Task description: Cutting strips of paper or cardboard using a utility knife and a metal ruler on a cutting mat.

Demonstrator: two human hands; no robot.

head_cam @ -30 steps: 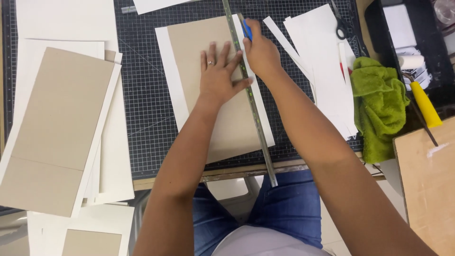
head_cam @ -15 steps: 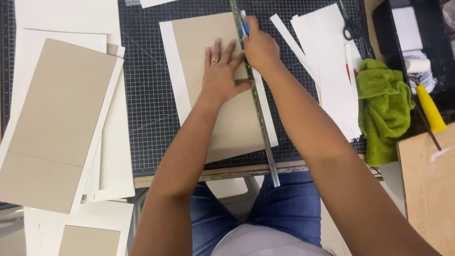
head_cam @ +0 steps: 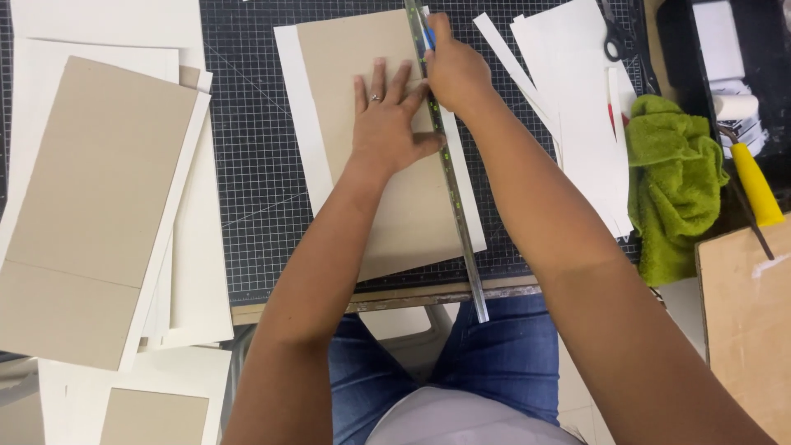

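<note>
Two bare forearms reach out from the person's lap over blue jeans toward a black gridded cutting mat (head_cam: 255, 189) that covers the table top. Nearest the table edge, the lower end of a long steel ruler (head_cam: 461, 239) overhangs the mat; it runs up and slightly left across a grey-brown rectangular board (head_cam: 375, 206) that lies on a slightly wider white sheet (head_cam: 298, 124). The left hand (head_cam: 387, 124) lies flat and spread on the board, palm down, fingers fanned and thumb against the ruler's edge; it grips nothing, and this looks like pressure meant to keep ruler and board from sliding. Just beyond, the right hand (head_cam: 455, 72) is curled closed around a small blue-handled cutting tool (head_cam: 428, 35), its tip set against the ruler's right edge near the board's far end, so the ruler seems to serve as a guide for a straight line. The blade itself is too small to make out.

To the left, more grey-brown boards on white sheets (head_cam: 99, 206) are stacked loosely, half off the mat. To the right lie narrow white paper strips (head_cam: 577, 107), perhaps offcuts, then a crumpled green towel (head_cam: 671, 181), a yellow-handled tool (head_cam: 754, 185) and a pale wooden board (head_cam: 746, 330). Farther back sit black-handled scissors (head_cam: 611, 37) and a dark tray holding a white roll (head_cam: 733, 105) and white flat packets; any markings on them are unreadable.
</note>
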